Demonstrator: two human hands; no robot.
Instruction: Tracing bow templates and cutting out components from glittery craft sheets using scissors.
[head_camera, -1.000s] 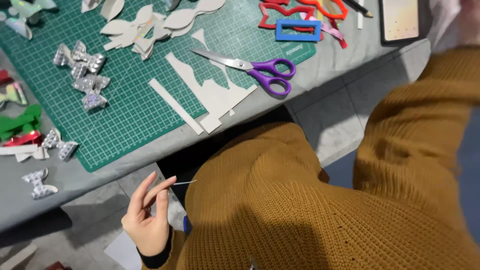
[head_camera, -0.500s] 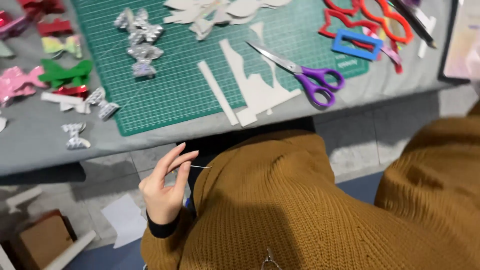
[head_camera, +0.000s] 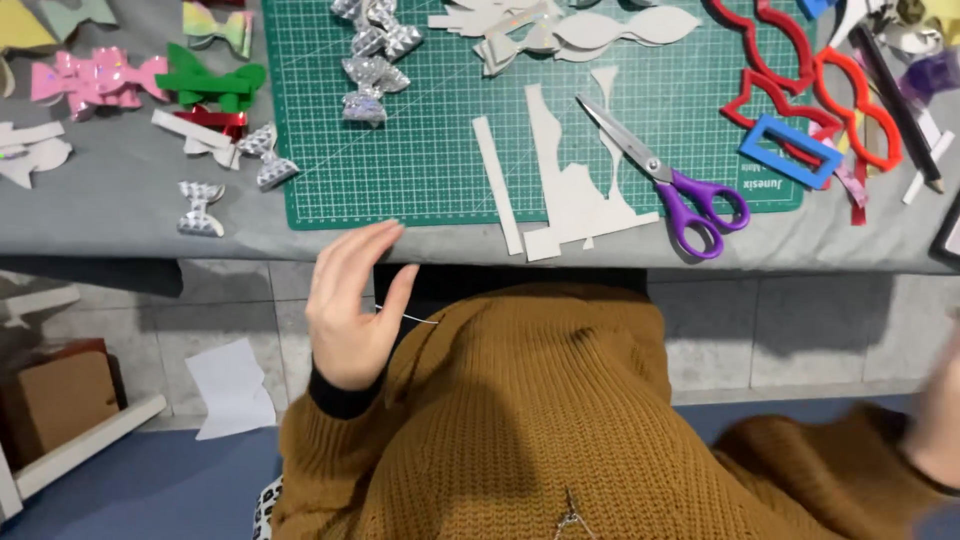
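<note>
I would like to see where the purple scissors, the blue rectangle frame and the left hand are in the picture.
purple scissors (head_camera: 665, 178): head view, on the pivot where the blades meet.
blue rectangle frame (head_camera: 772, 137): head view, on its upper left bar.
left hand (head_camera: 345, 305): head view, on the middle of the hand.
</note>
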